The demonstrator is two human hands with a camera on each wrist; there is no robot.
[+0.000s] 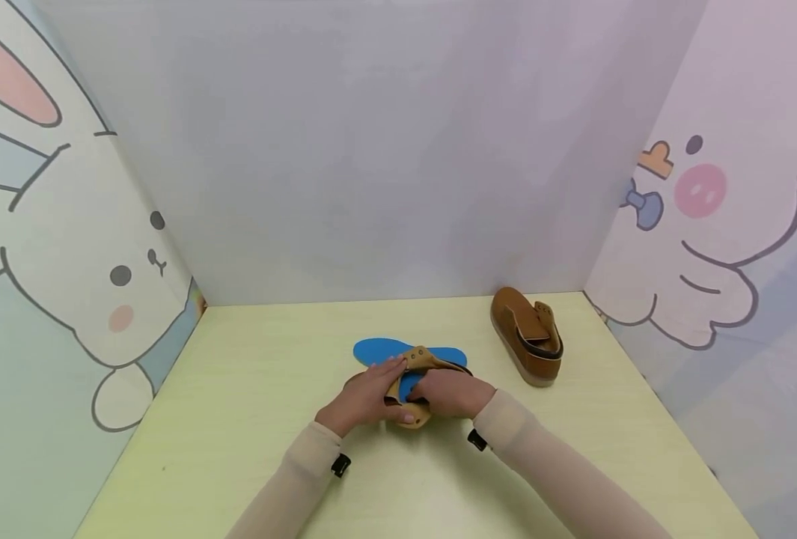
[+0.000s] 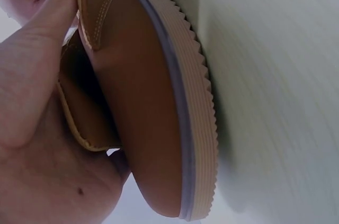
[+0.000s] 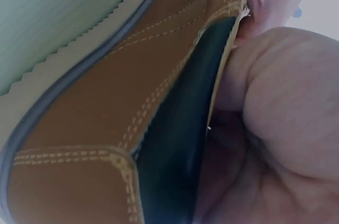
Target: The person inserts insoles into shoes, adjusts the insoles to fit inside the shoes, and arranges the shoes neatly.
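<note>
A brown leather shoe (image 2: 143,81) stands on the table under both hands, its tan straps folded open. My left hand (image 1: 369,397) holds the shoe's upper from the toe side, with the thumb on the near strap and the fingers over the far one. My right hand (image 1: 453,393) reaches into the shoe's opening from the heel side, past the dark heel lining (image 3: 177,123). Its fingertips touch a blue insole (image 1: 408,385) inside; how they lie is mostly hidden. Just behind the shoe, another blue insole (image 1: 376,349) lies flat on the table, partly covered.
A second brown shoe (image 1: 526,337) stands upright at the back right of the pale yellow table (image 1: 270,359). A grey back wall (image 1: 385,150) and side panels with cartoon animals enclose the table.
</note>
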